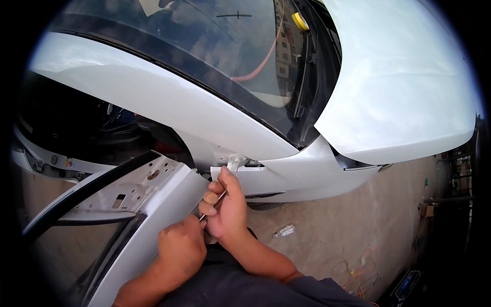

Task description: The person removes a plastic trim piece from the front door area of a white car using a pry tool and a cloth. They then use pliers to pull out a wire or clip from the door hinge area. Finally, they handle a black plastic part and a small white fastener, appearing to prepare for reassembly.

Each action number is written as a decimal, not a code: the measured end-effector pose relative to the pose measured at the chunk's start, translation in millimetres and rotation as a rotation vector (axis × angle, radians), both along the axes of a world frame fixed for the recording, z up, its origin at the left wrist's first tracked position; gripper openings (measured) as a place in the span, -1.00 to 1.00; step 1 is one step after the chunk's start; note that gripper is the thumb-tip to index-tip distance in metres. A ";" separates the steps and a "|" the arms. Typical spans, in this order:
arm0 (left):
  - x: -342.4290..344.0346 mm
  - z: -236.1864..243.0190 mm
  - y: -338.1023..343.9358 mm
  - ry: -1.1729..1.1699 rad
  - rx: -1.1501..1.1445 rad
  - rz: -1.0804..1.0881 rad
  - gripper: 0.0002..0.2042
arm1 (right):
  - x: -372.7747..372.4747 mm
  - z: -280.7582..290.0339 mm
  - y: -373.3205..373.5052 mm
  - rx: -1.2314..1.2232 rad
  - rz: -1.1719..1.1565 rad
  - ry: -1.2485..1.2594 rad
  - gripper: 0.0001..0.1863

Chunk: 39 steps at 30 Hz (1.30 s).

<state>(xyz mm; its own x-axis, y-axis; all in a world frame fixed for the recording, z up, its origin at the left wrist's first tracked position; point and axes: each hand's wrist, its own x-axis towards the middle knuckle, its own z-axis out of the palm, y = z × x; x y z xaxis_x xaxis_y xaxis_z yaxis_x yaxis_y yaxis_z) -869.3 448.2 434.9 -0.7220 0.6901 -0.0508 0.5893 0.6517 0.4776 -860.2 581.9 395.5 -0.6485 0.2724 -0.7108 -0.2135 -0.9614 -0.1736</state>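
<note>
My left hand [181,243] is closed around the lower end of a thin metal rod [221,196], its knuckles facing up. Just above it and to the right, my right hand [230,207] has its fingers curled round the same rod, with the thumb pointing up. The rod slants up and to the right between them; its ends are hidden. At the tip of my right thumb is a pale silvery part [236,162] at a gap in the white car's front fender [291,176]. Both hands are between this fender and the open door [179,192].
The windscreen [204,46] and white bonnet [399,77] stretch across the far side. A yellow tape roll [300,21] lies at the windscreen's base. On the concrete floor are a crumpled clear plastic piece [284,231] and tangled orange cords [360,271]. The door's edge borders my left arm.
</note>
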 end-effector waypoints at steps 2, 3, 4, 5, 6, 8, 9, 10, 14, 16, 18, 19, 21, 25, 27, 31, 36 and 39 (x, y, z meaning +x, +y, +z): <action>-5.2 4.0 0.5 0.066 -0.079 -0.052 -0.77 | -2.0 -2.3 2.3 0.042 0.066 0.001 -0.77; -9.3 7.7 0.8 0.099 -0.117 -0.077 -0.77 | -5.8 -1.1 5.0 0.009 0.072 0.010 -0.79; -14.5 14.4 0.2 0.108 -0.126 -0.107 -0.78 | -9.7 0.8 4.6 -0.031 0.087 0.021 -0.80; -22.7 22.9 2.3 0.120 -0.130 -0.141 -0.78 | -13.1 3.7 5.2 -0.067 0.063 0.019 -0.82; -29.7 28.3 3.9 0.132 -0.134 -0.175 -0.77 | -16.2 6.3 5.8 -0.104 0.040 0.018 -0.83; -39.4 31.9 3.7 0.186 -0.140 -0.222 -0.78 | -21.5 8.7 6.1 -0.147 -0.006 0.043 -0.84; -43.8 32.9 3.3 0.213 -0.143 -0.246 -0.78 | -22.6 8.6 5.8 -0.158 -0.031 0.070 -0.84; -48.1 33.5 2.3 0.220 -0.127 -0.270 -0.78 | -23.2 7.7 4.7 -0.172 -0.054 0.096 -0.83; -55.1 31.6 -4.0 0.283 -0.142 -0.357 -0.81 | -20.4 -8.3 -1.0 -0.215 -0.087 0.268 -0.84; -54.4 29.3 -6.1 0.335 -0.170 -0.390 -0.82 | -19.1 -13.1 -1.7 -0.232 -0.105 0.338 -0.85; -53.0 28.2 -6.2 0.392 -0.177 -0.418 -0.83 | -17.3 -12.9 -1.2 -0.240 -0.104 0.369 -0.85; -51.8 28.0 -6.0 0.418 -0.187 -0.428 -0.83 | -16.5 -13.3 -1.5 -0.245 -0.104 0.384 -0.84; -48.2 30.1 -5.4 0.479 -0.210 -0.445 -0.83 | -14.5 -18.5 -2.5 -0.254 -0.107 0.481 -0.82; -48.5 24.7 -7.6 0.577 -0.195 -0.484 -0.83 | -15.2 -27.6 -5.4 -0.274 -0.131 0.685 -0.79; -47.8 21.9 -8.8 0.606 -0.193 -0.493 -0.84 | -15.0 -32.5 -6.8 -0.266 -0.141 0.753 -0.79; -45.8 13.2 -12.8 0.675 -0.170 -0.505 -0.84 | -16.8 -43.7 -9.6 -0.204 -0.151 0.917 -0.78; -49.9 -1.4 -17.8 0.807 -0.154 -0.516 -0.84 | -22.1 -55.1 -16.2 -0.203 -0.197 1.062 -0.80; -49.5 -1.1 -16.9 0.813 -0.154 -0.508 -0.85 | -26.0 -59.2 -16.9 -0.164 -0.204 1.099 -0.80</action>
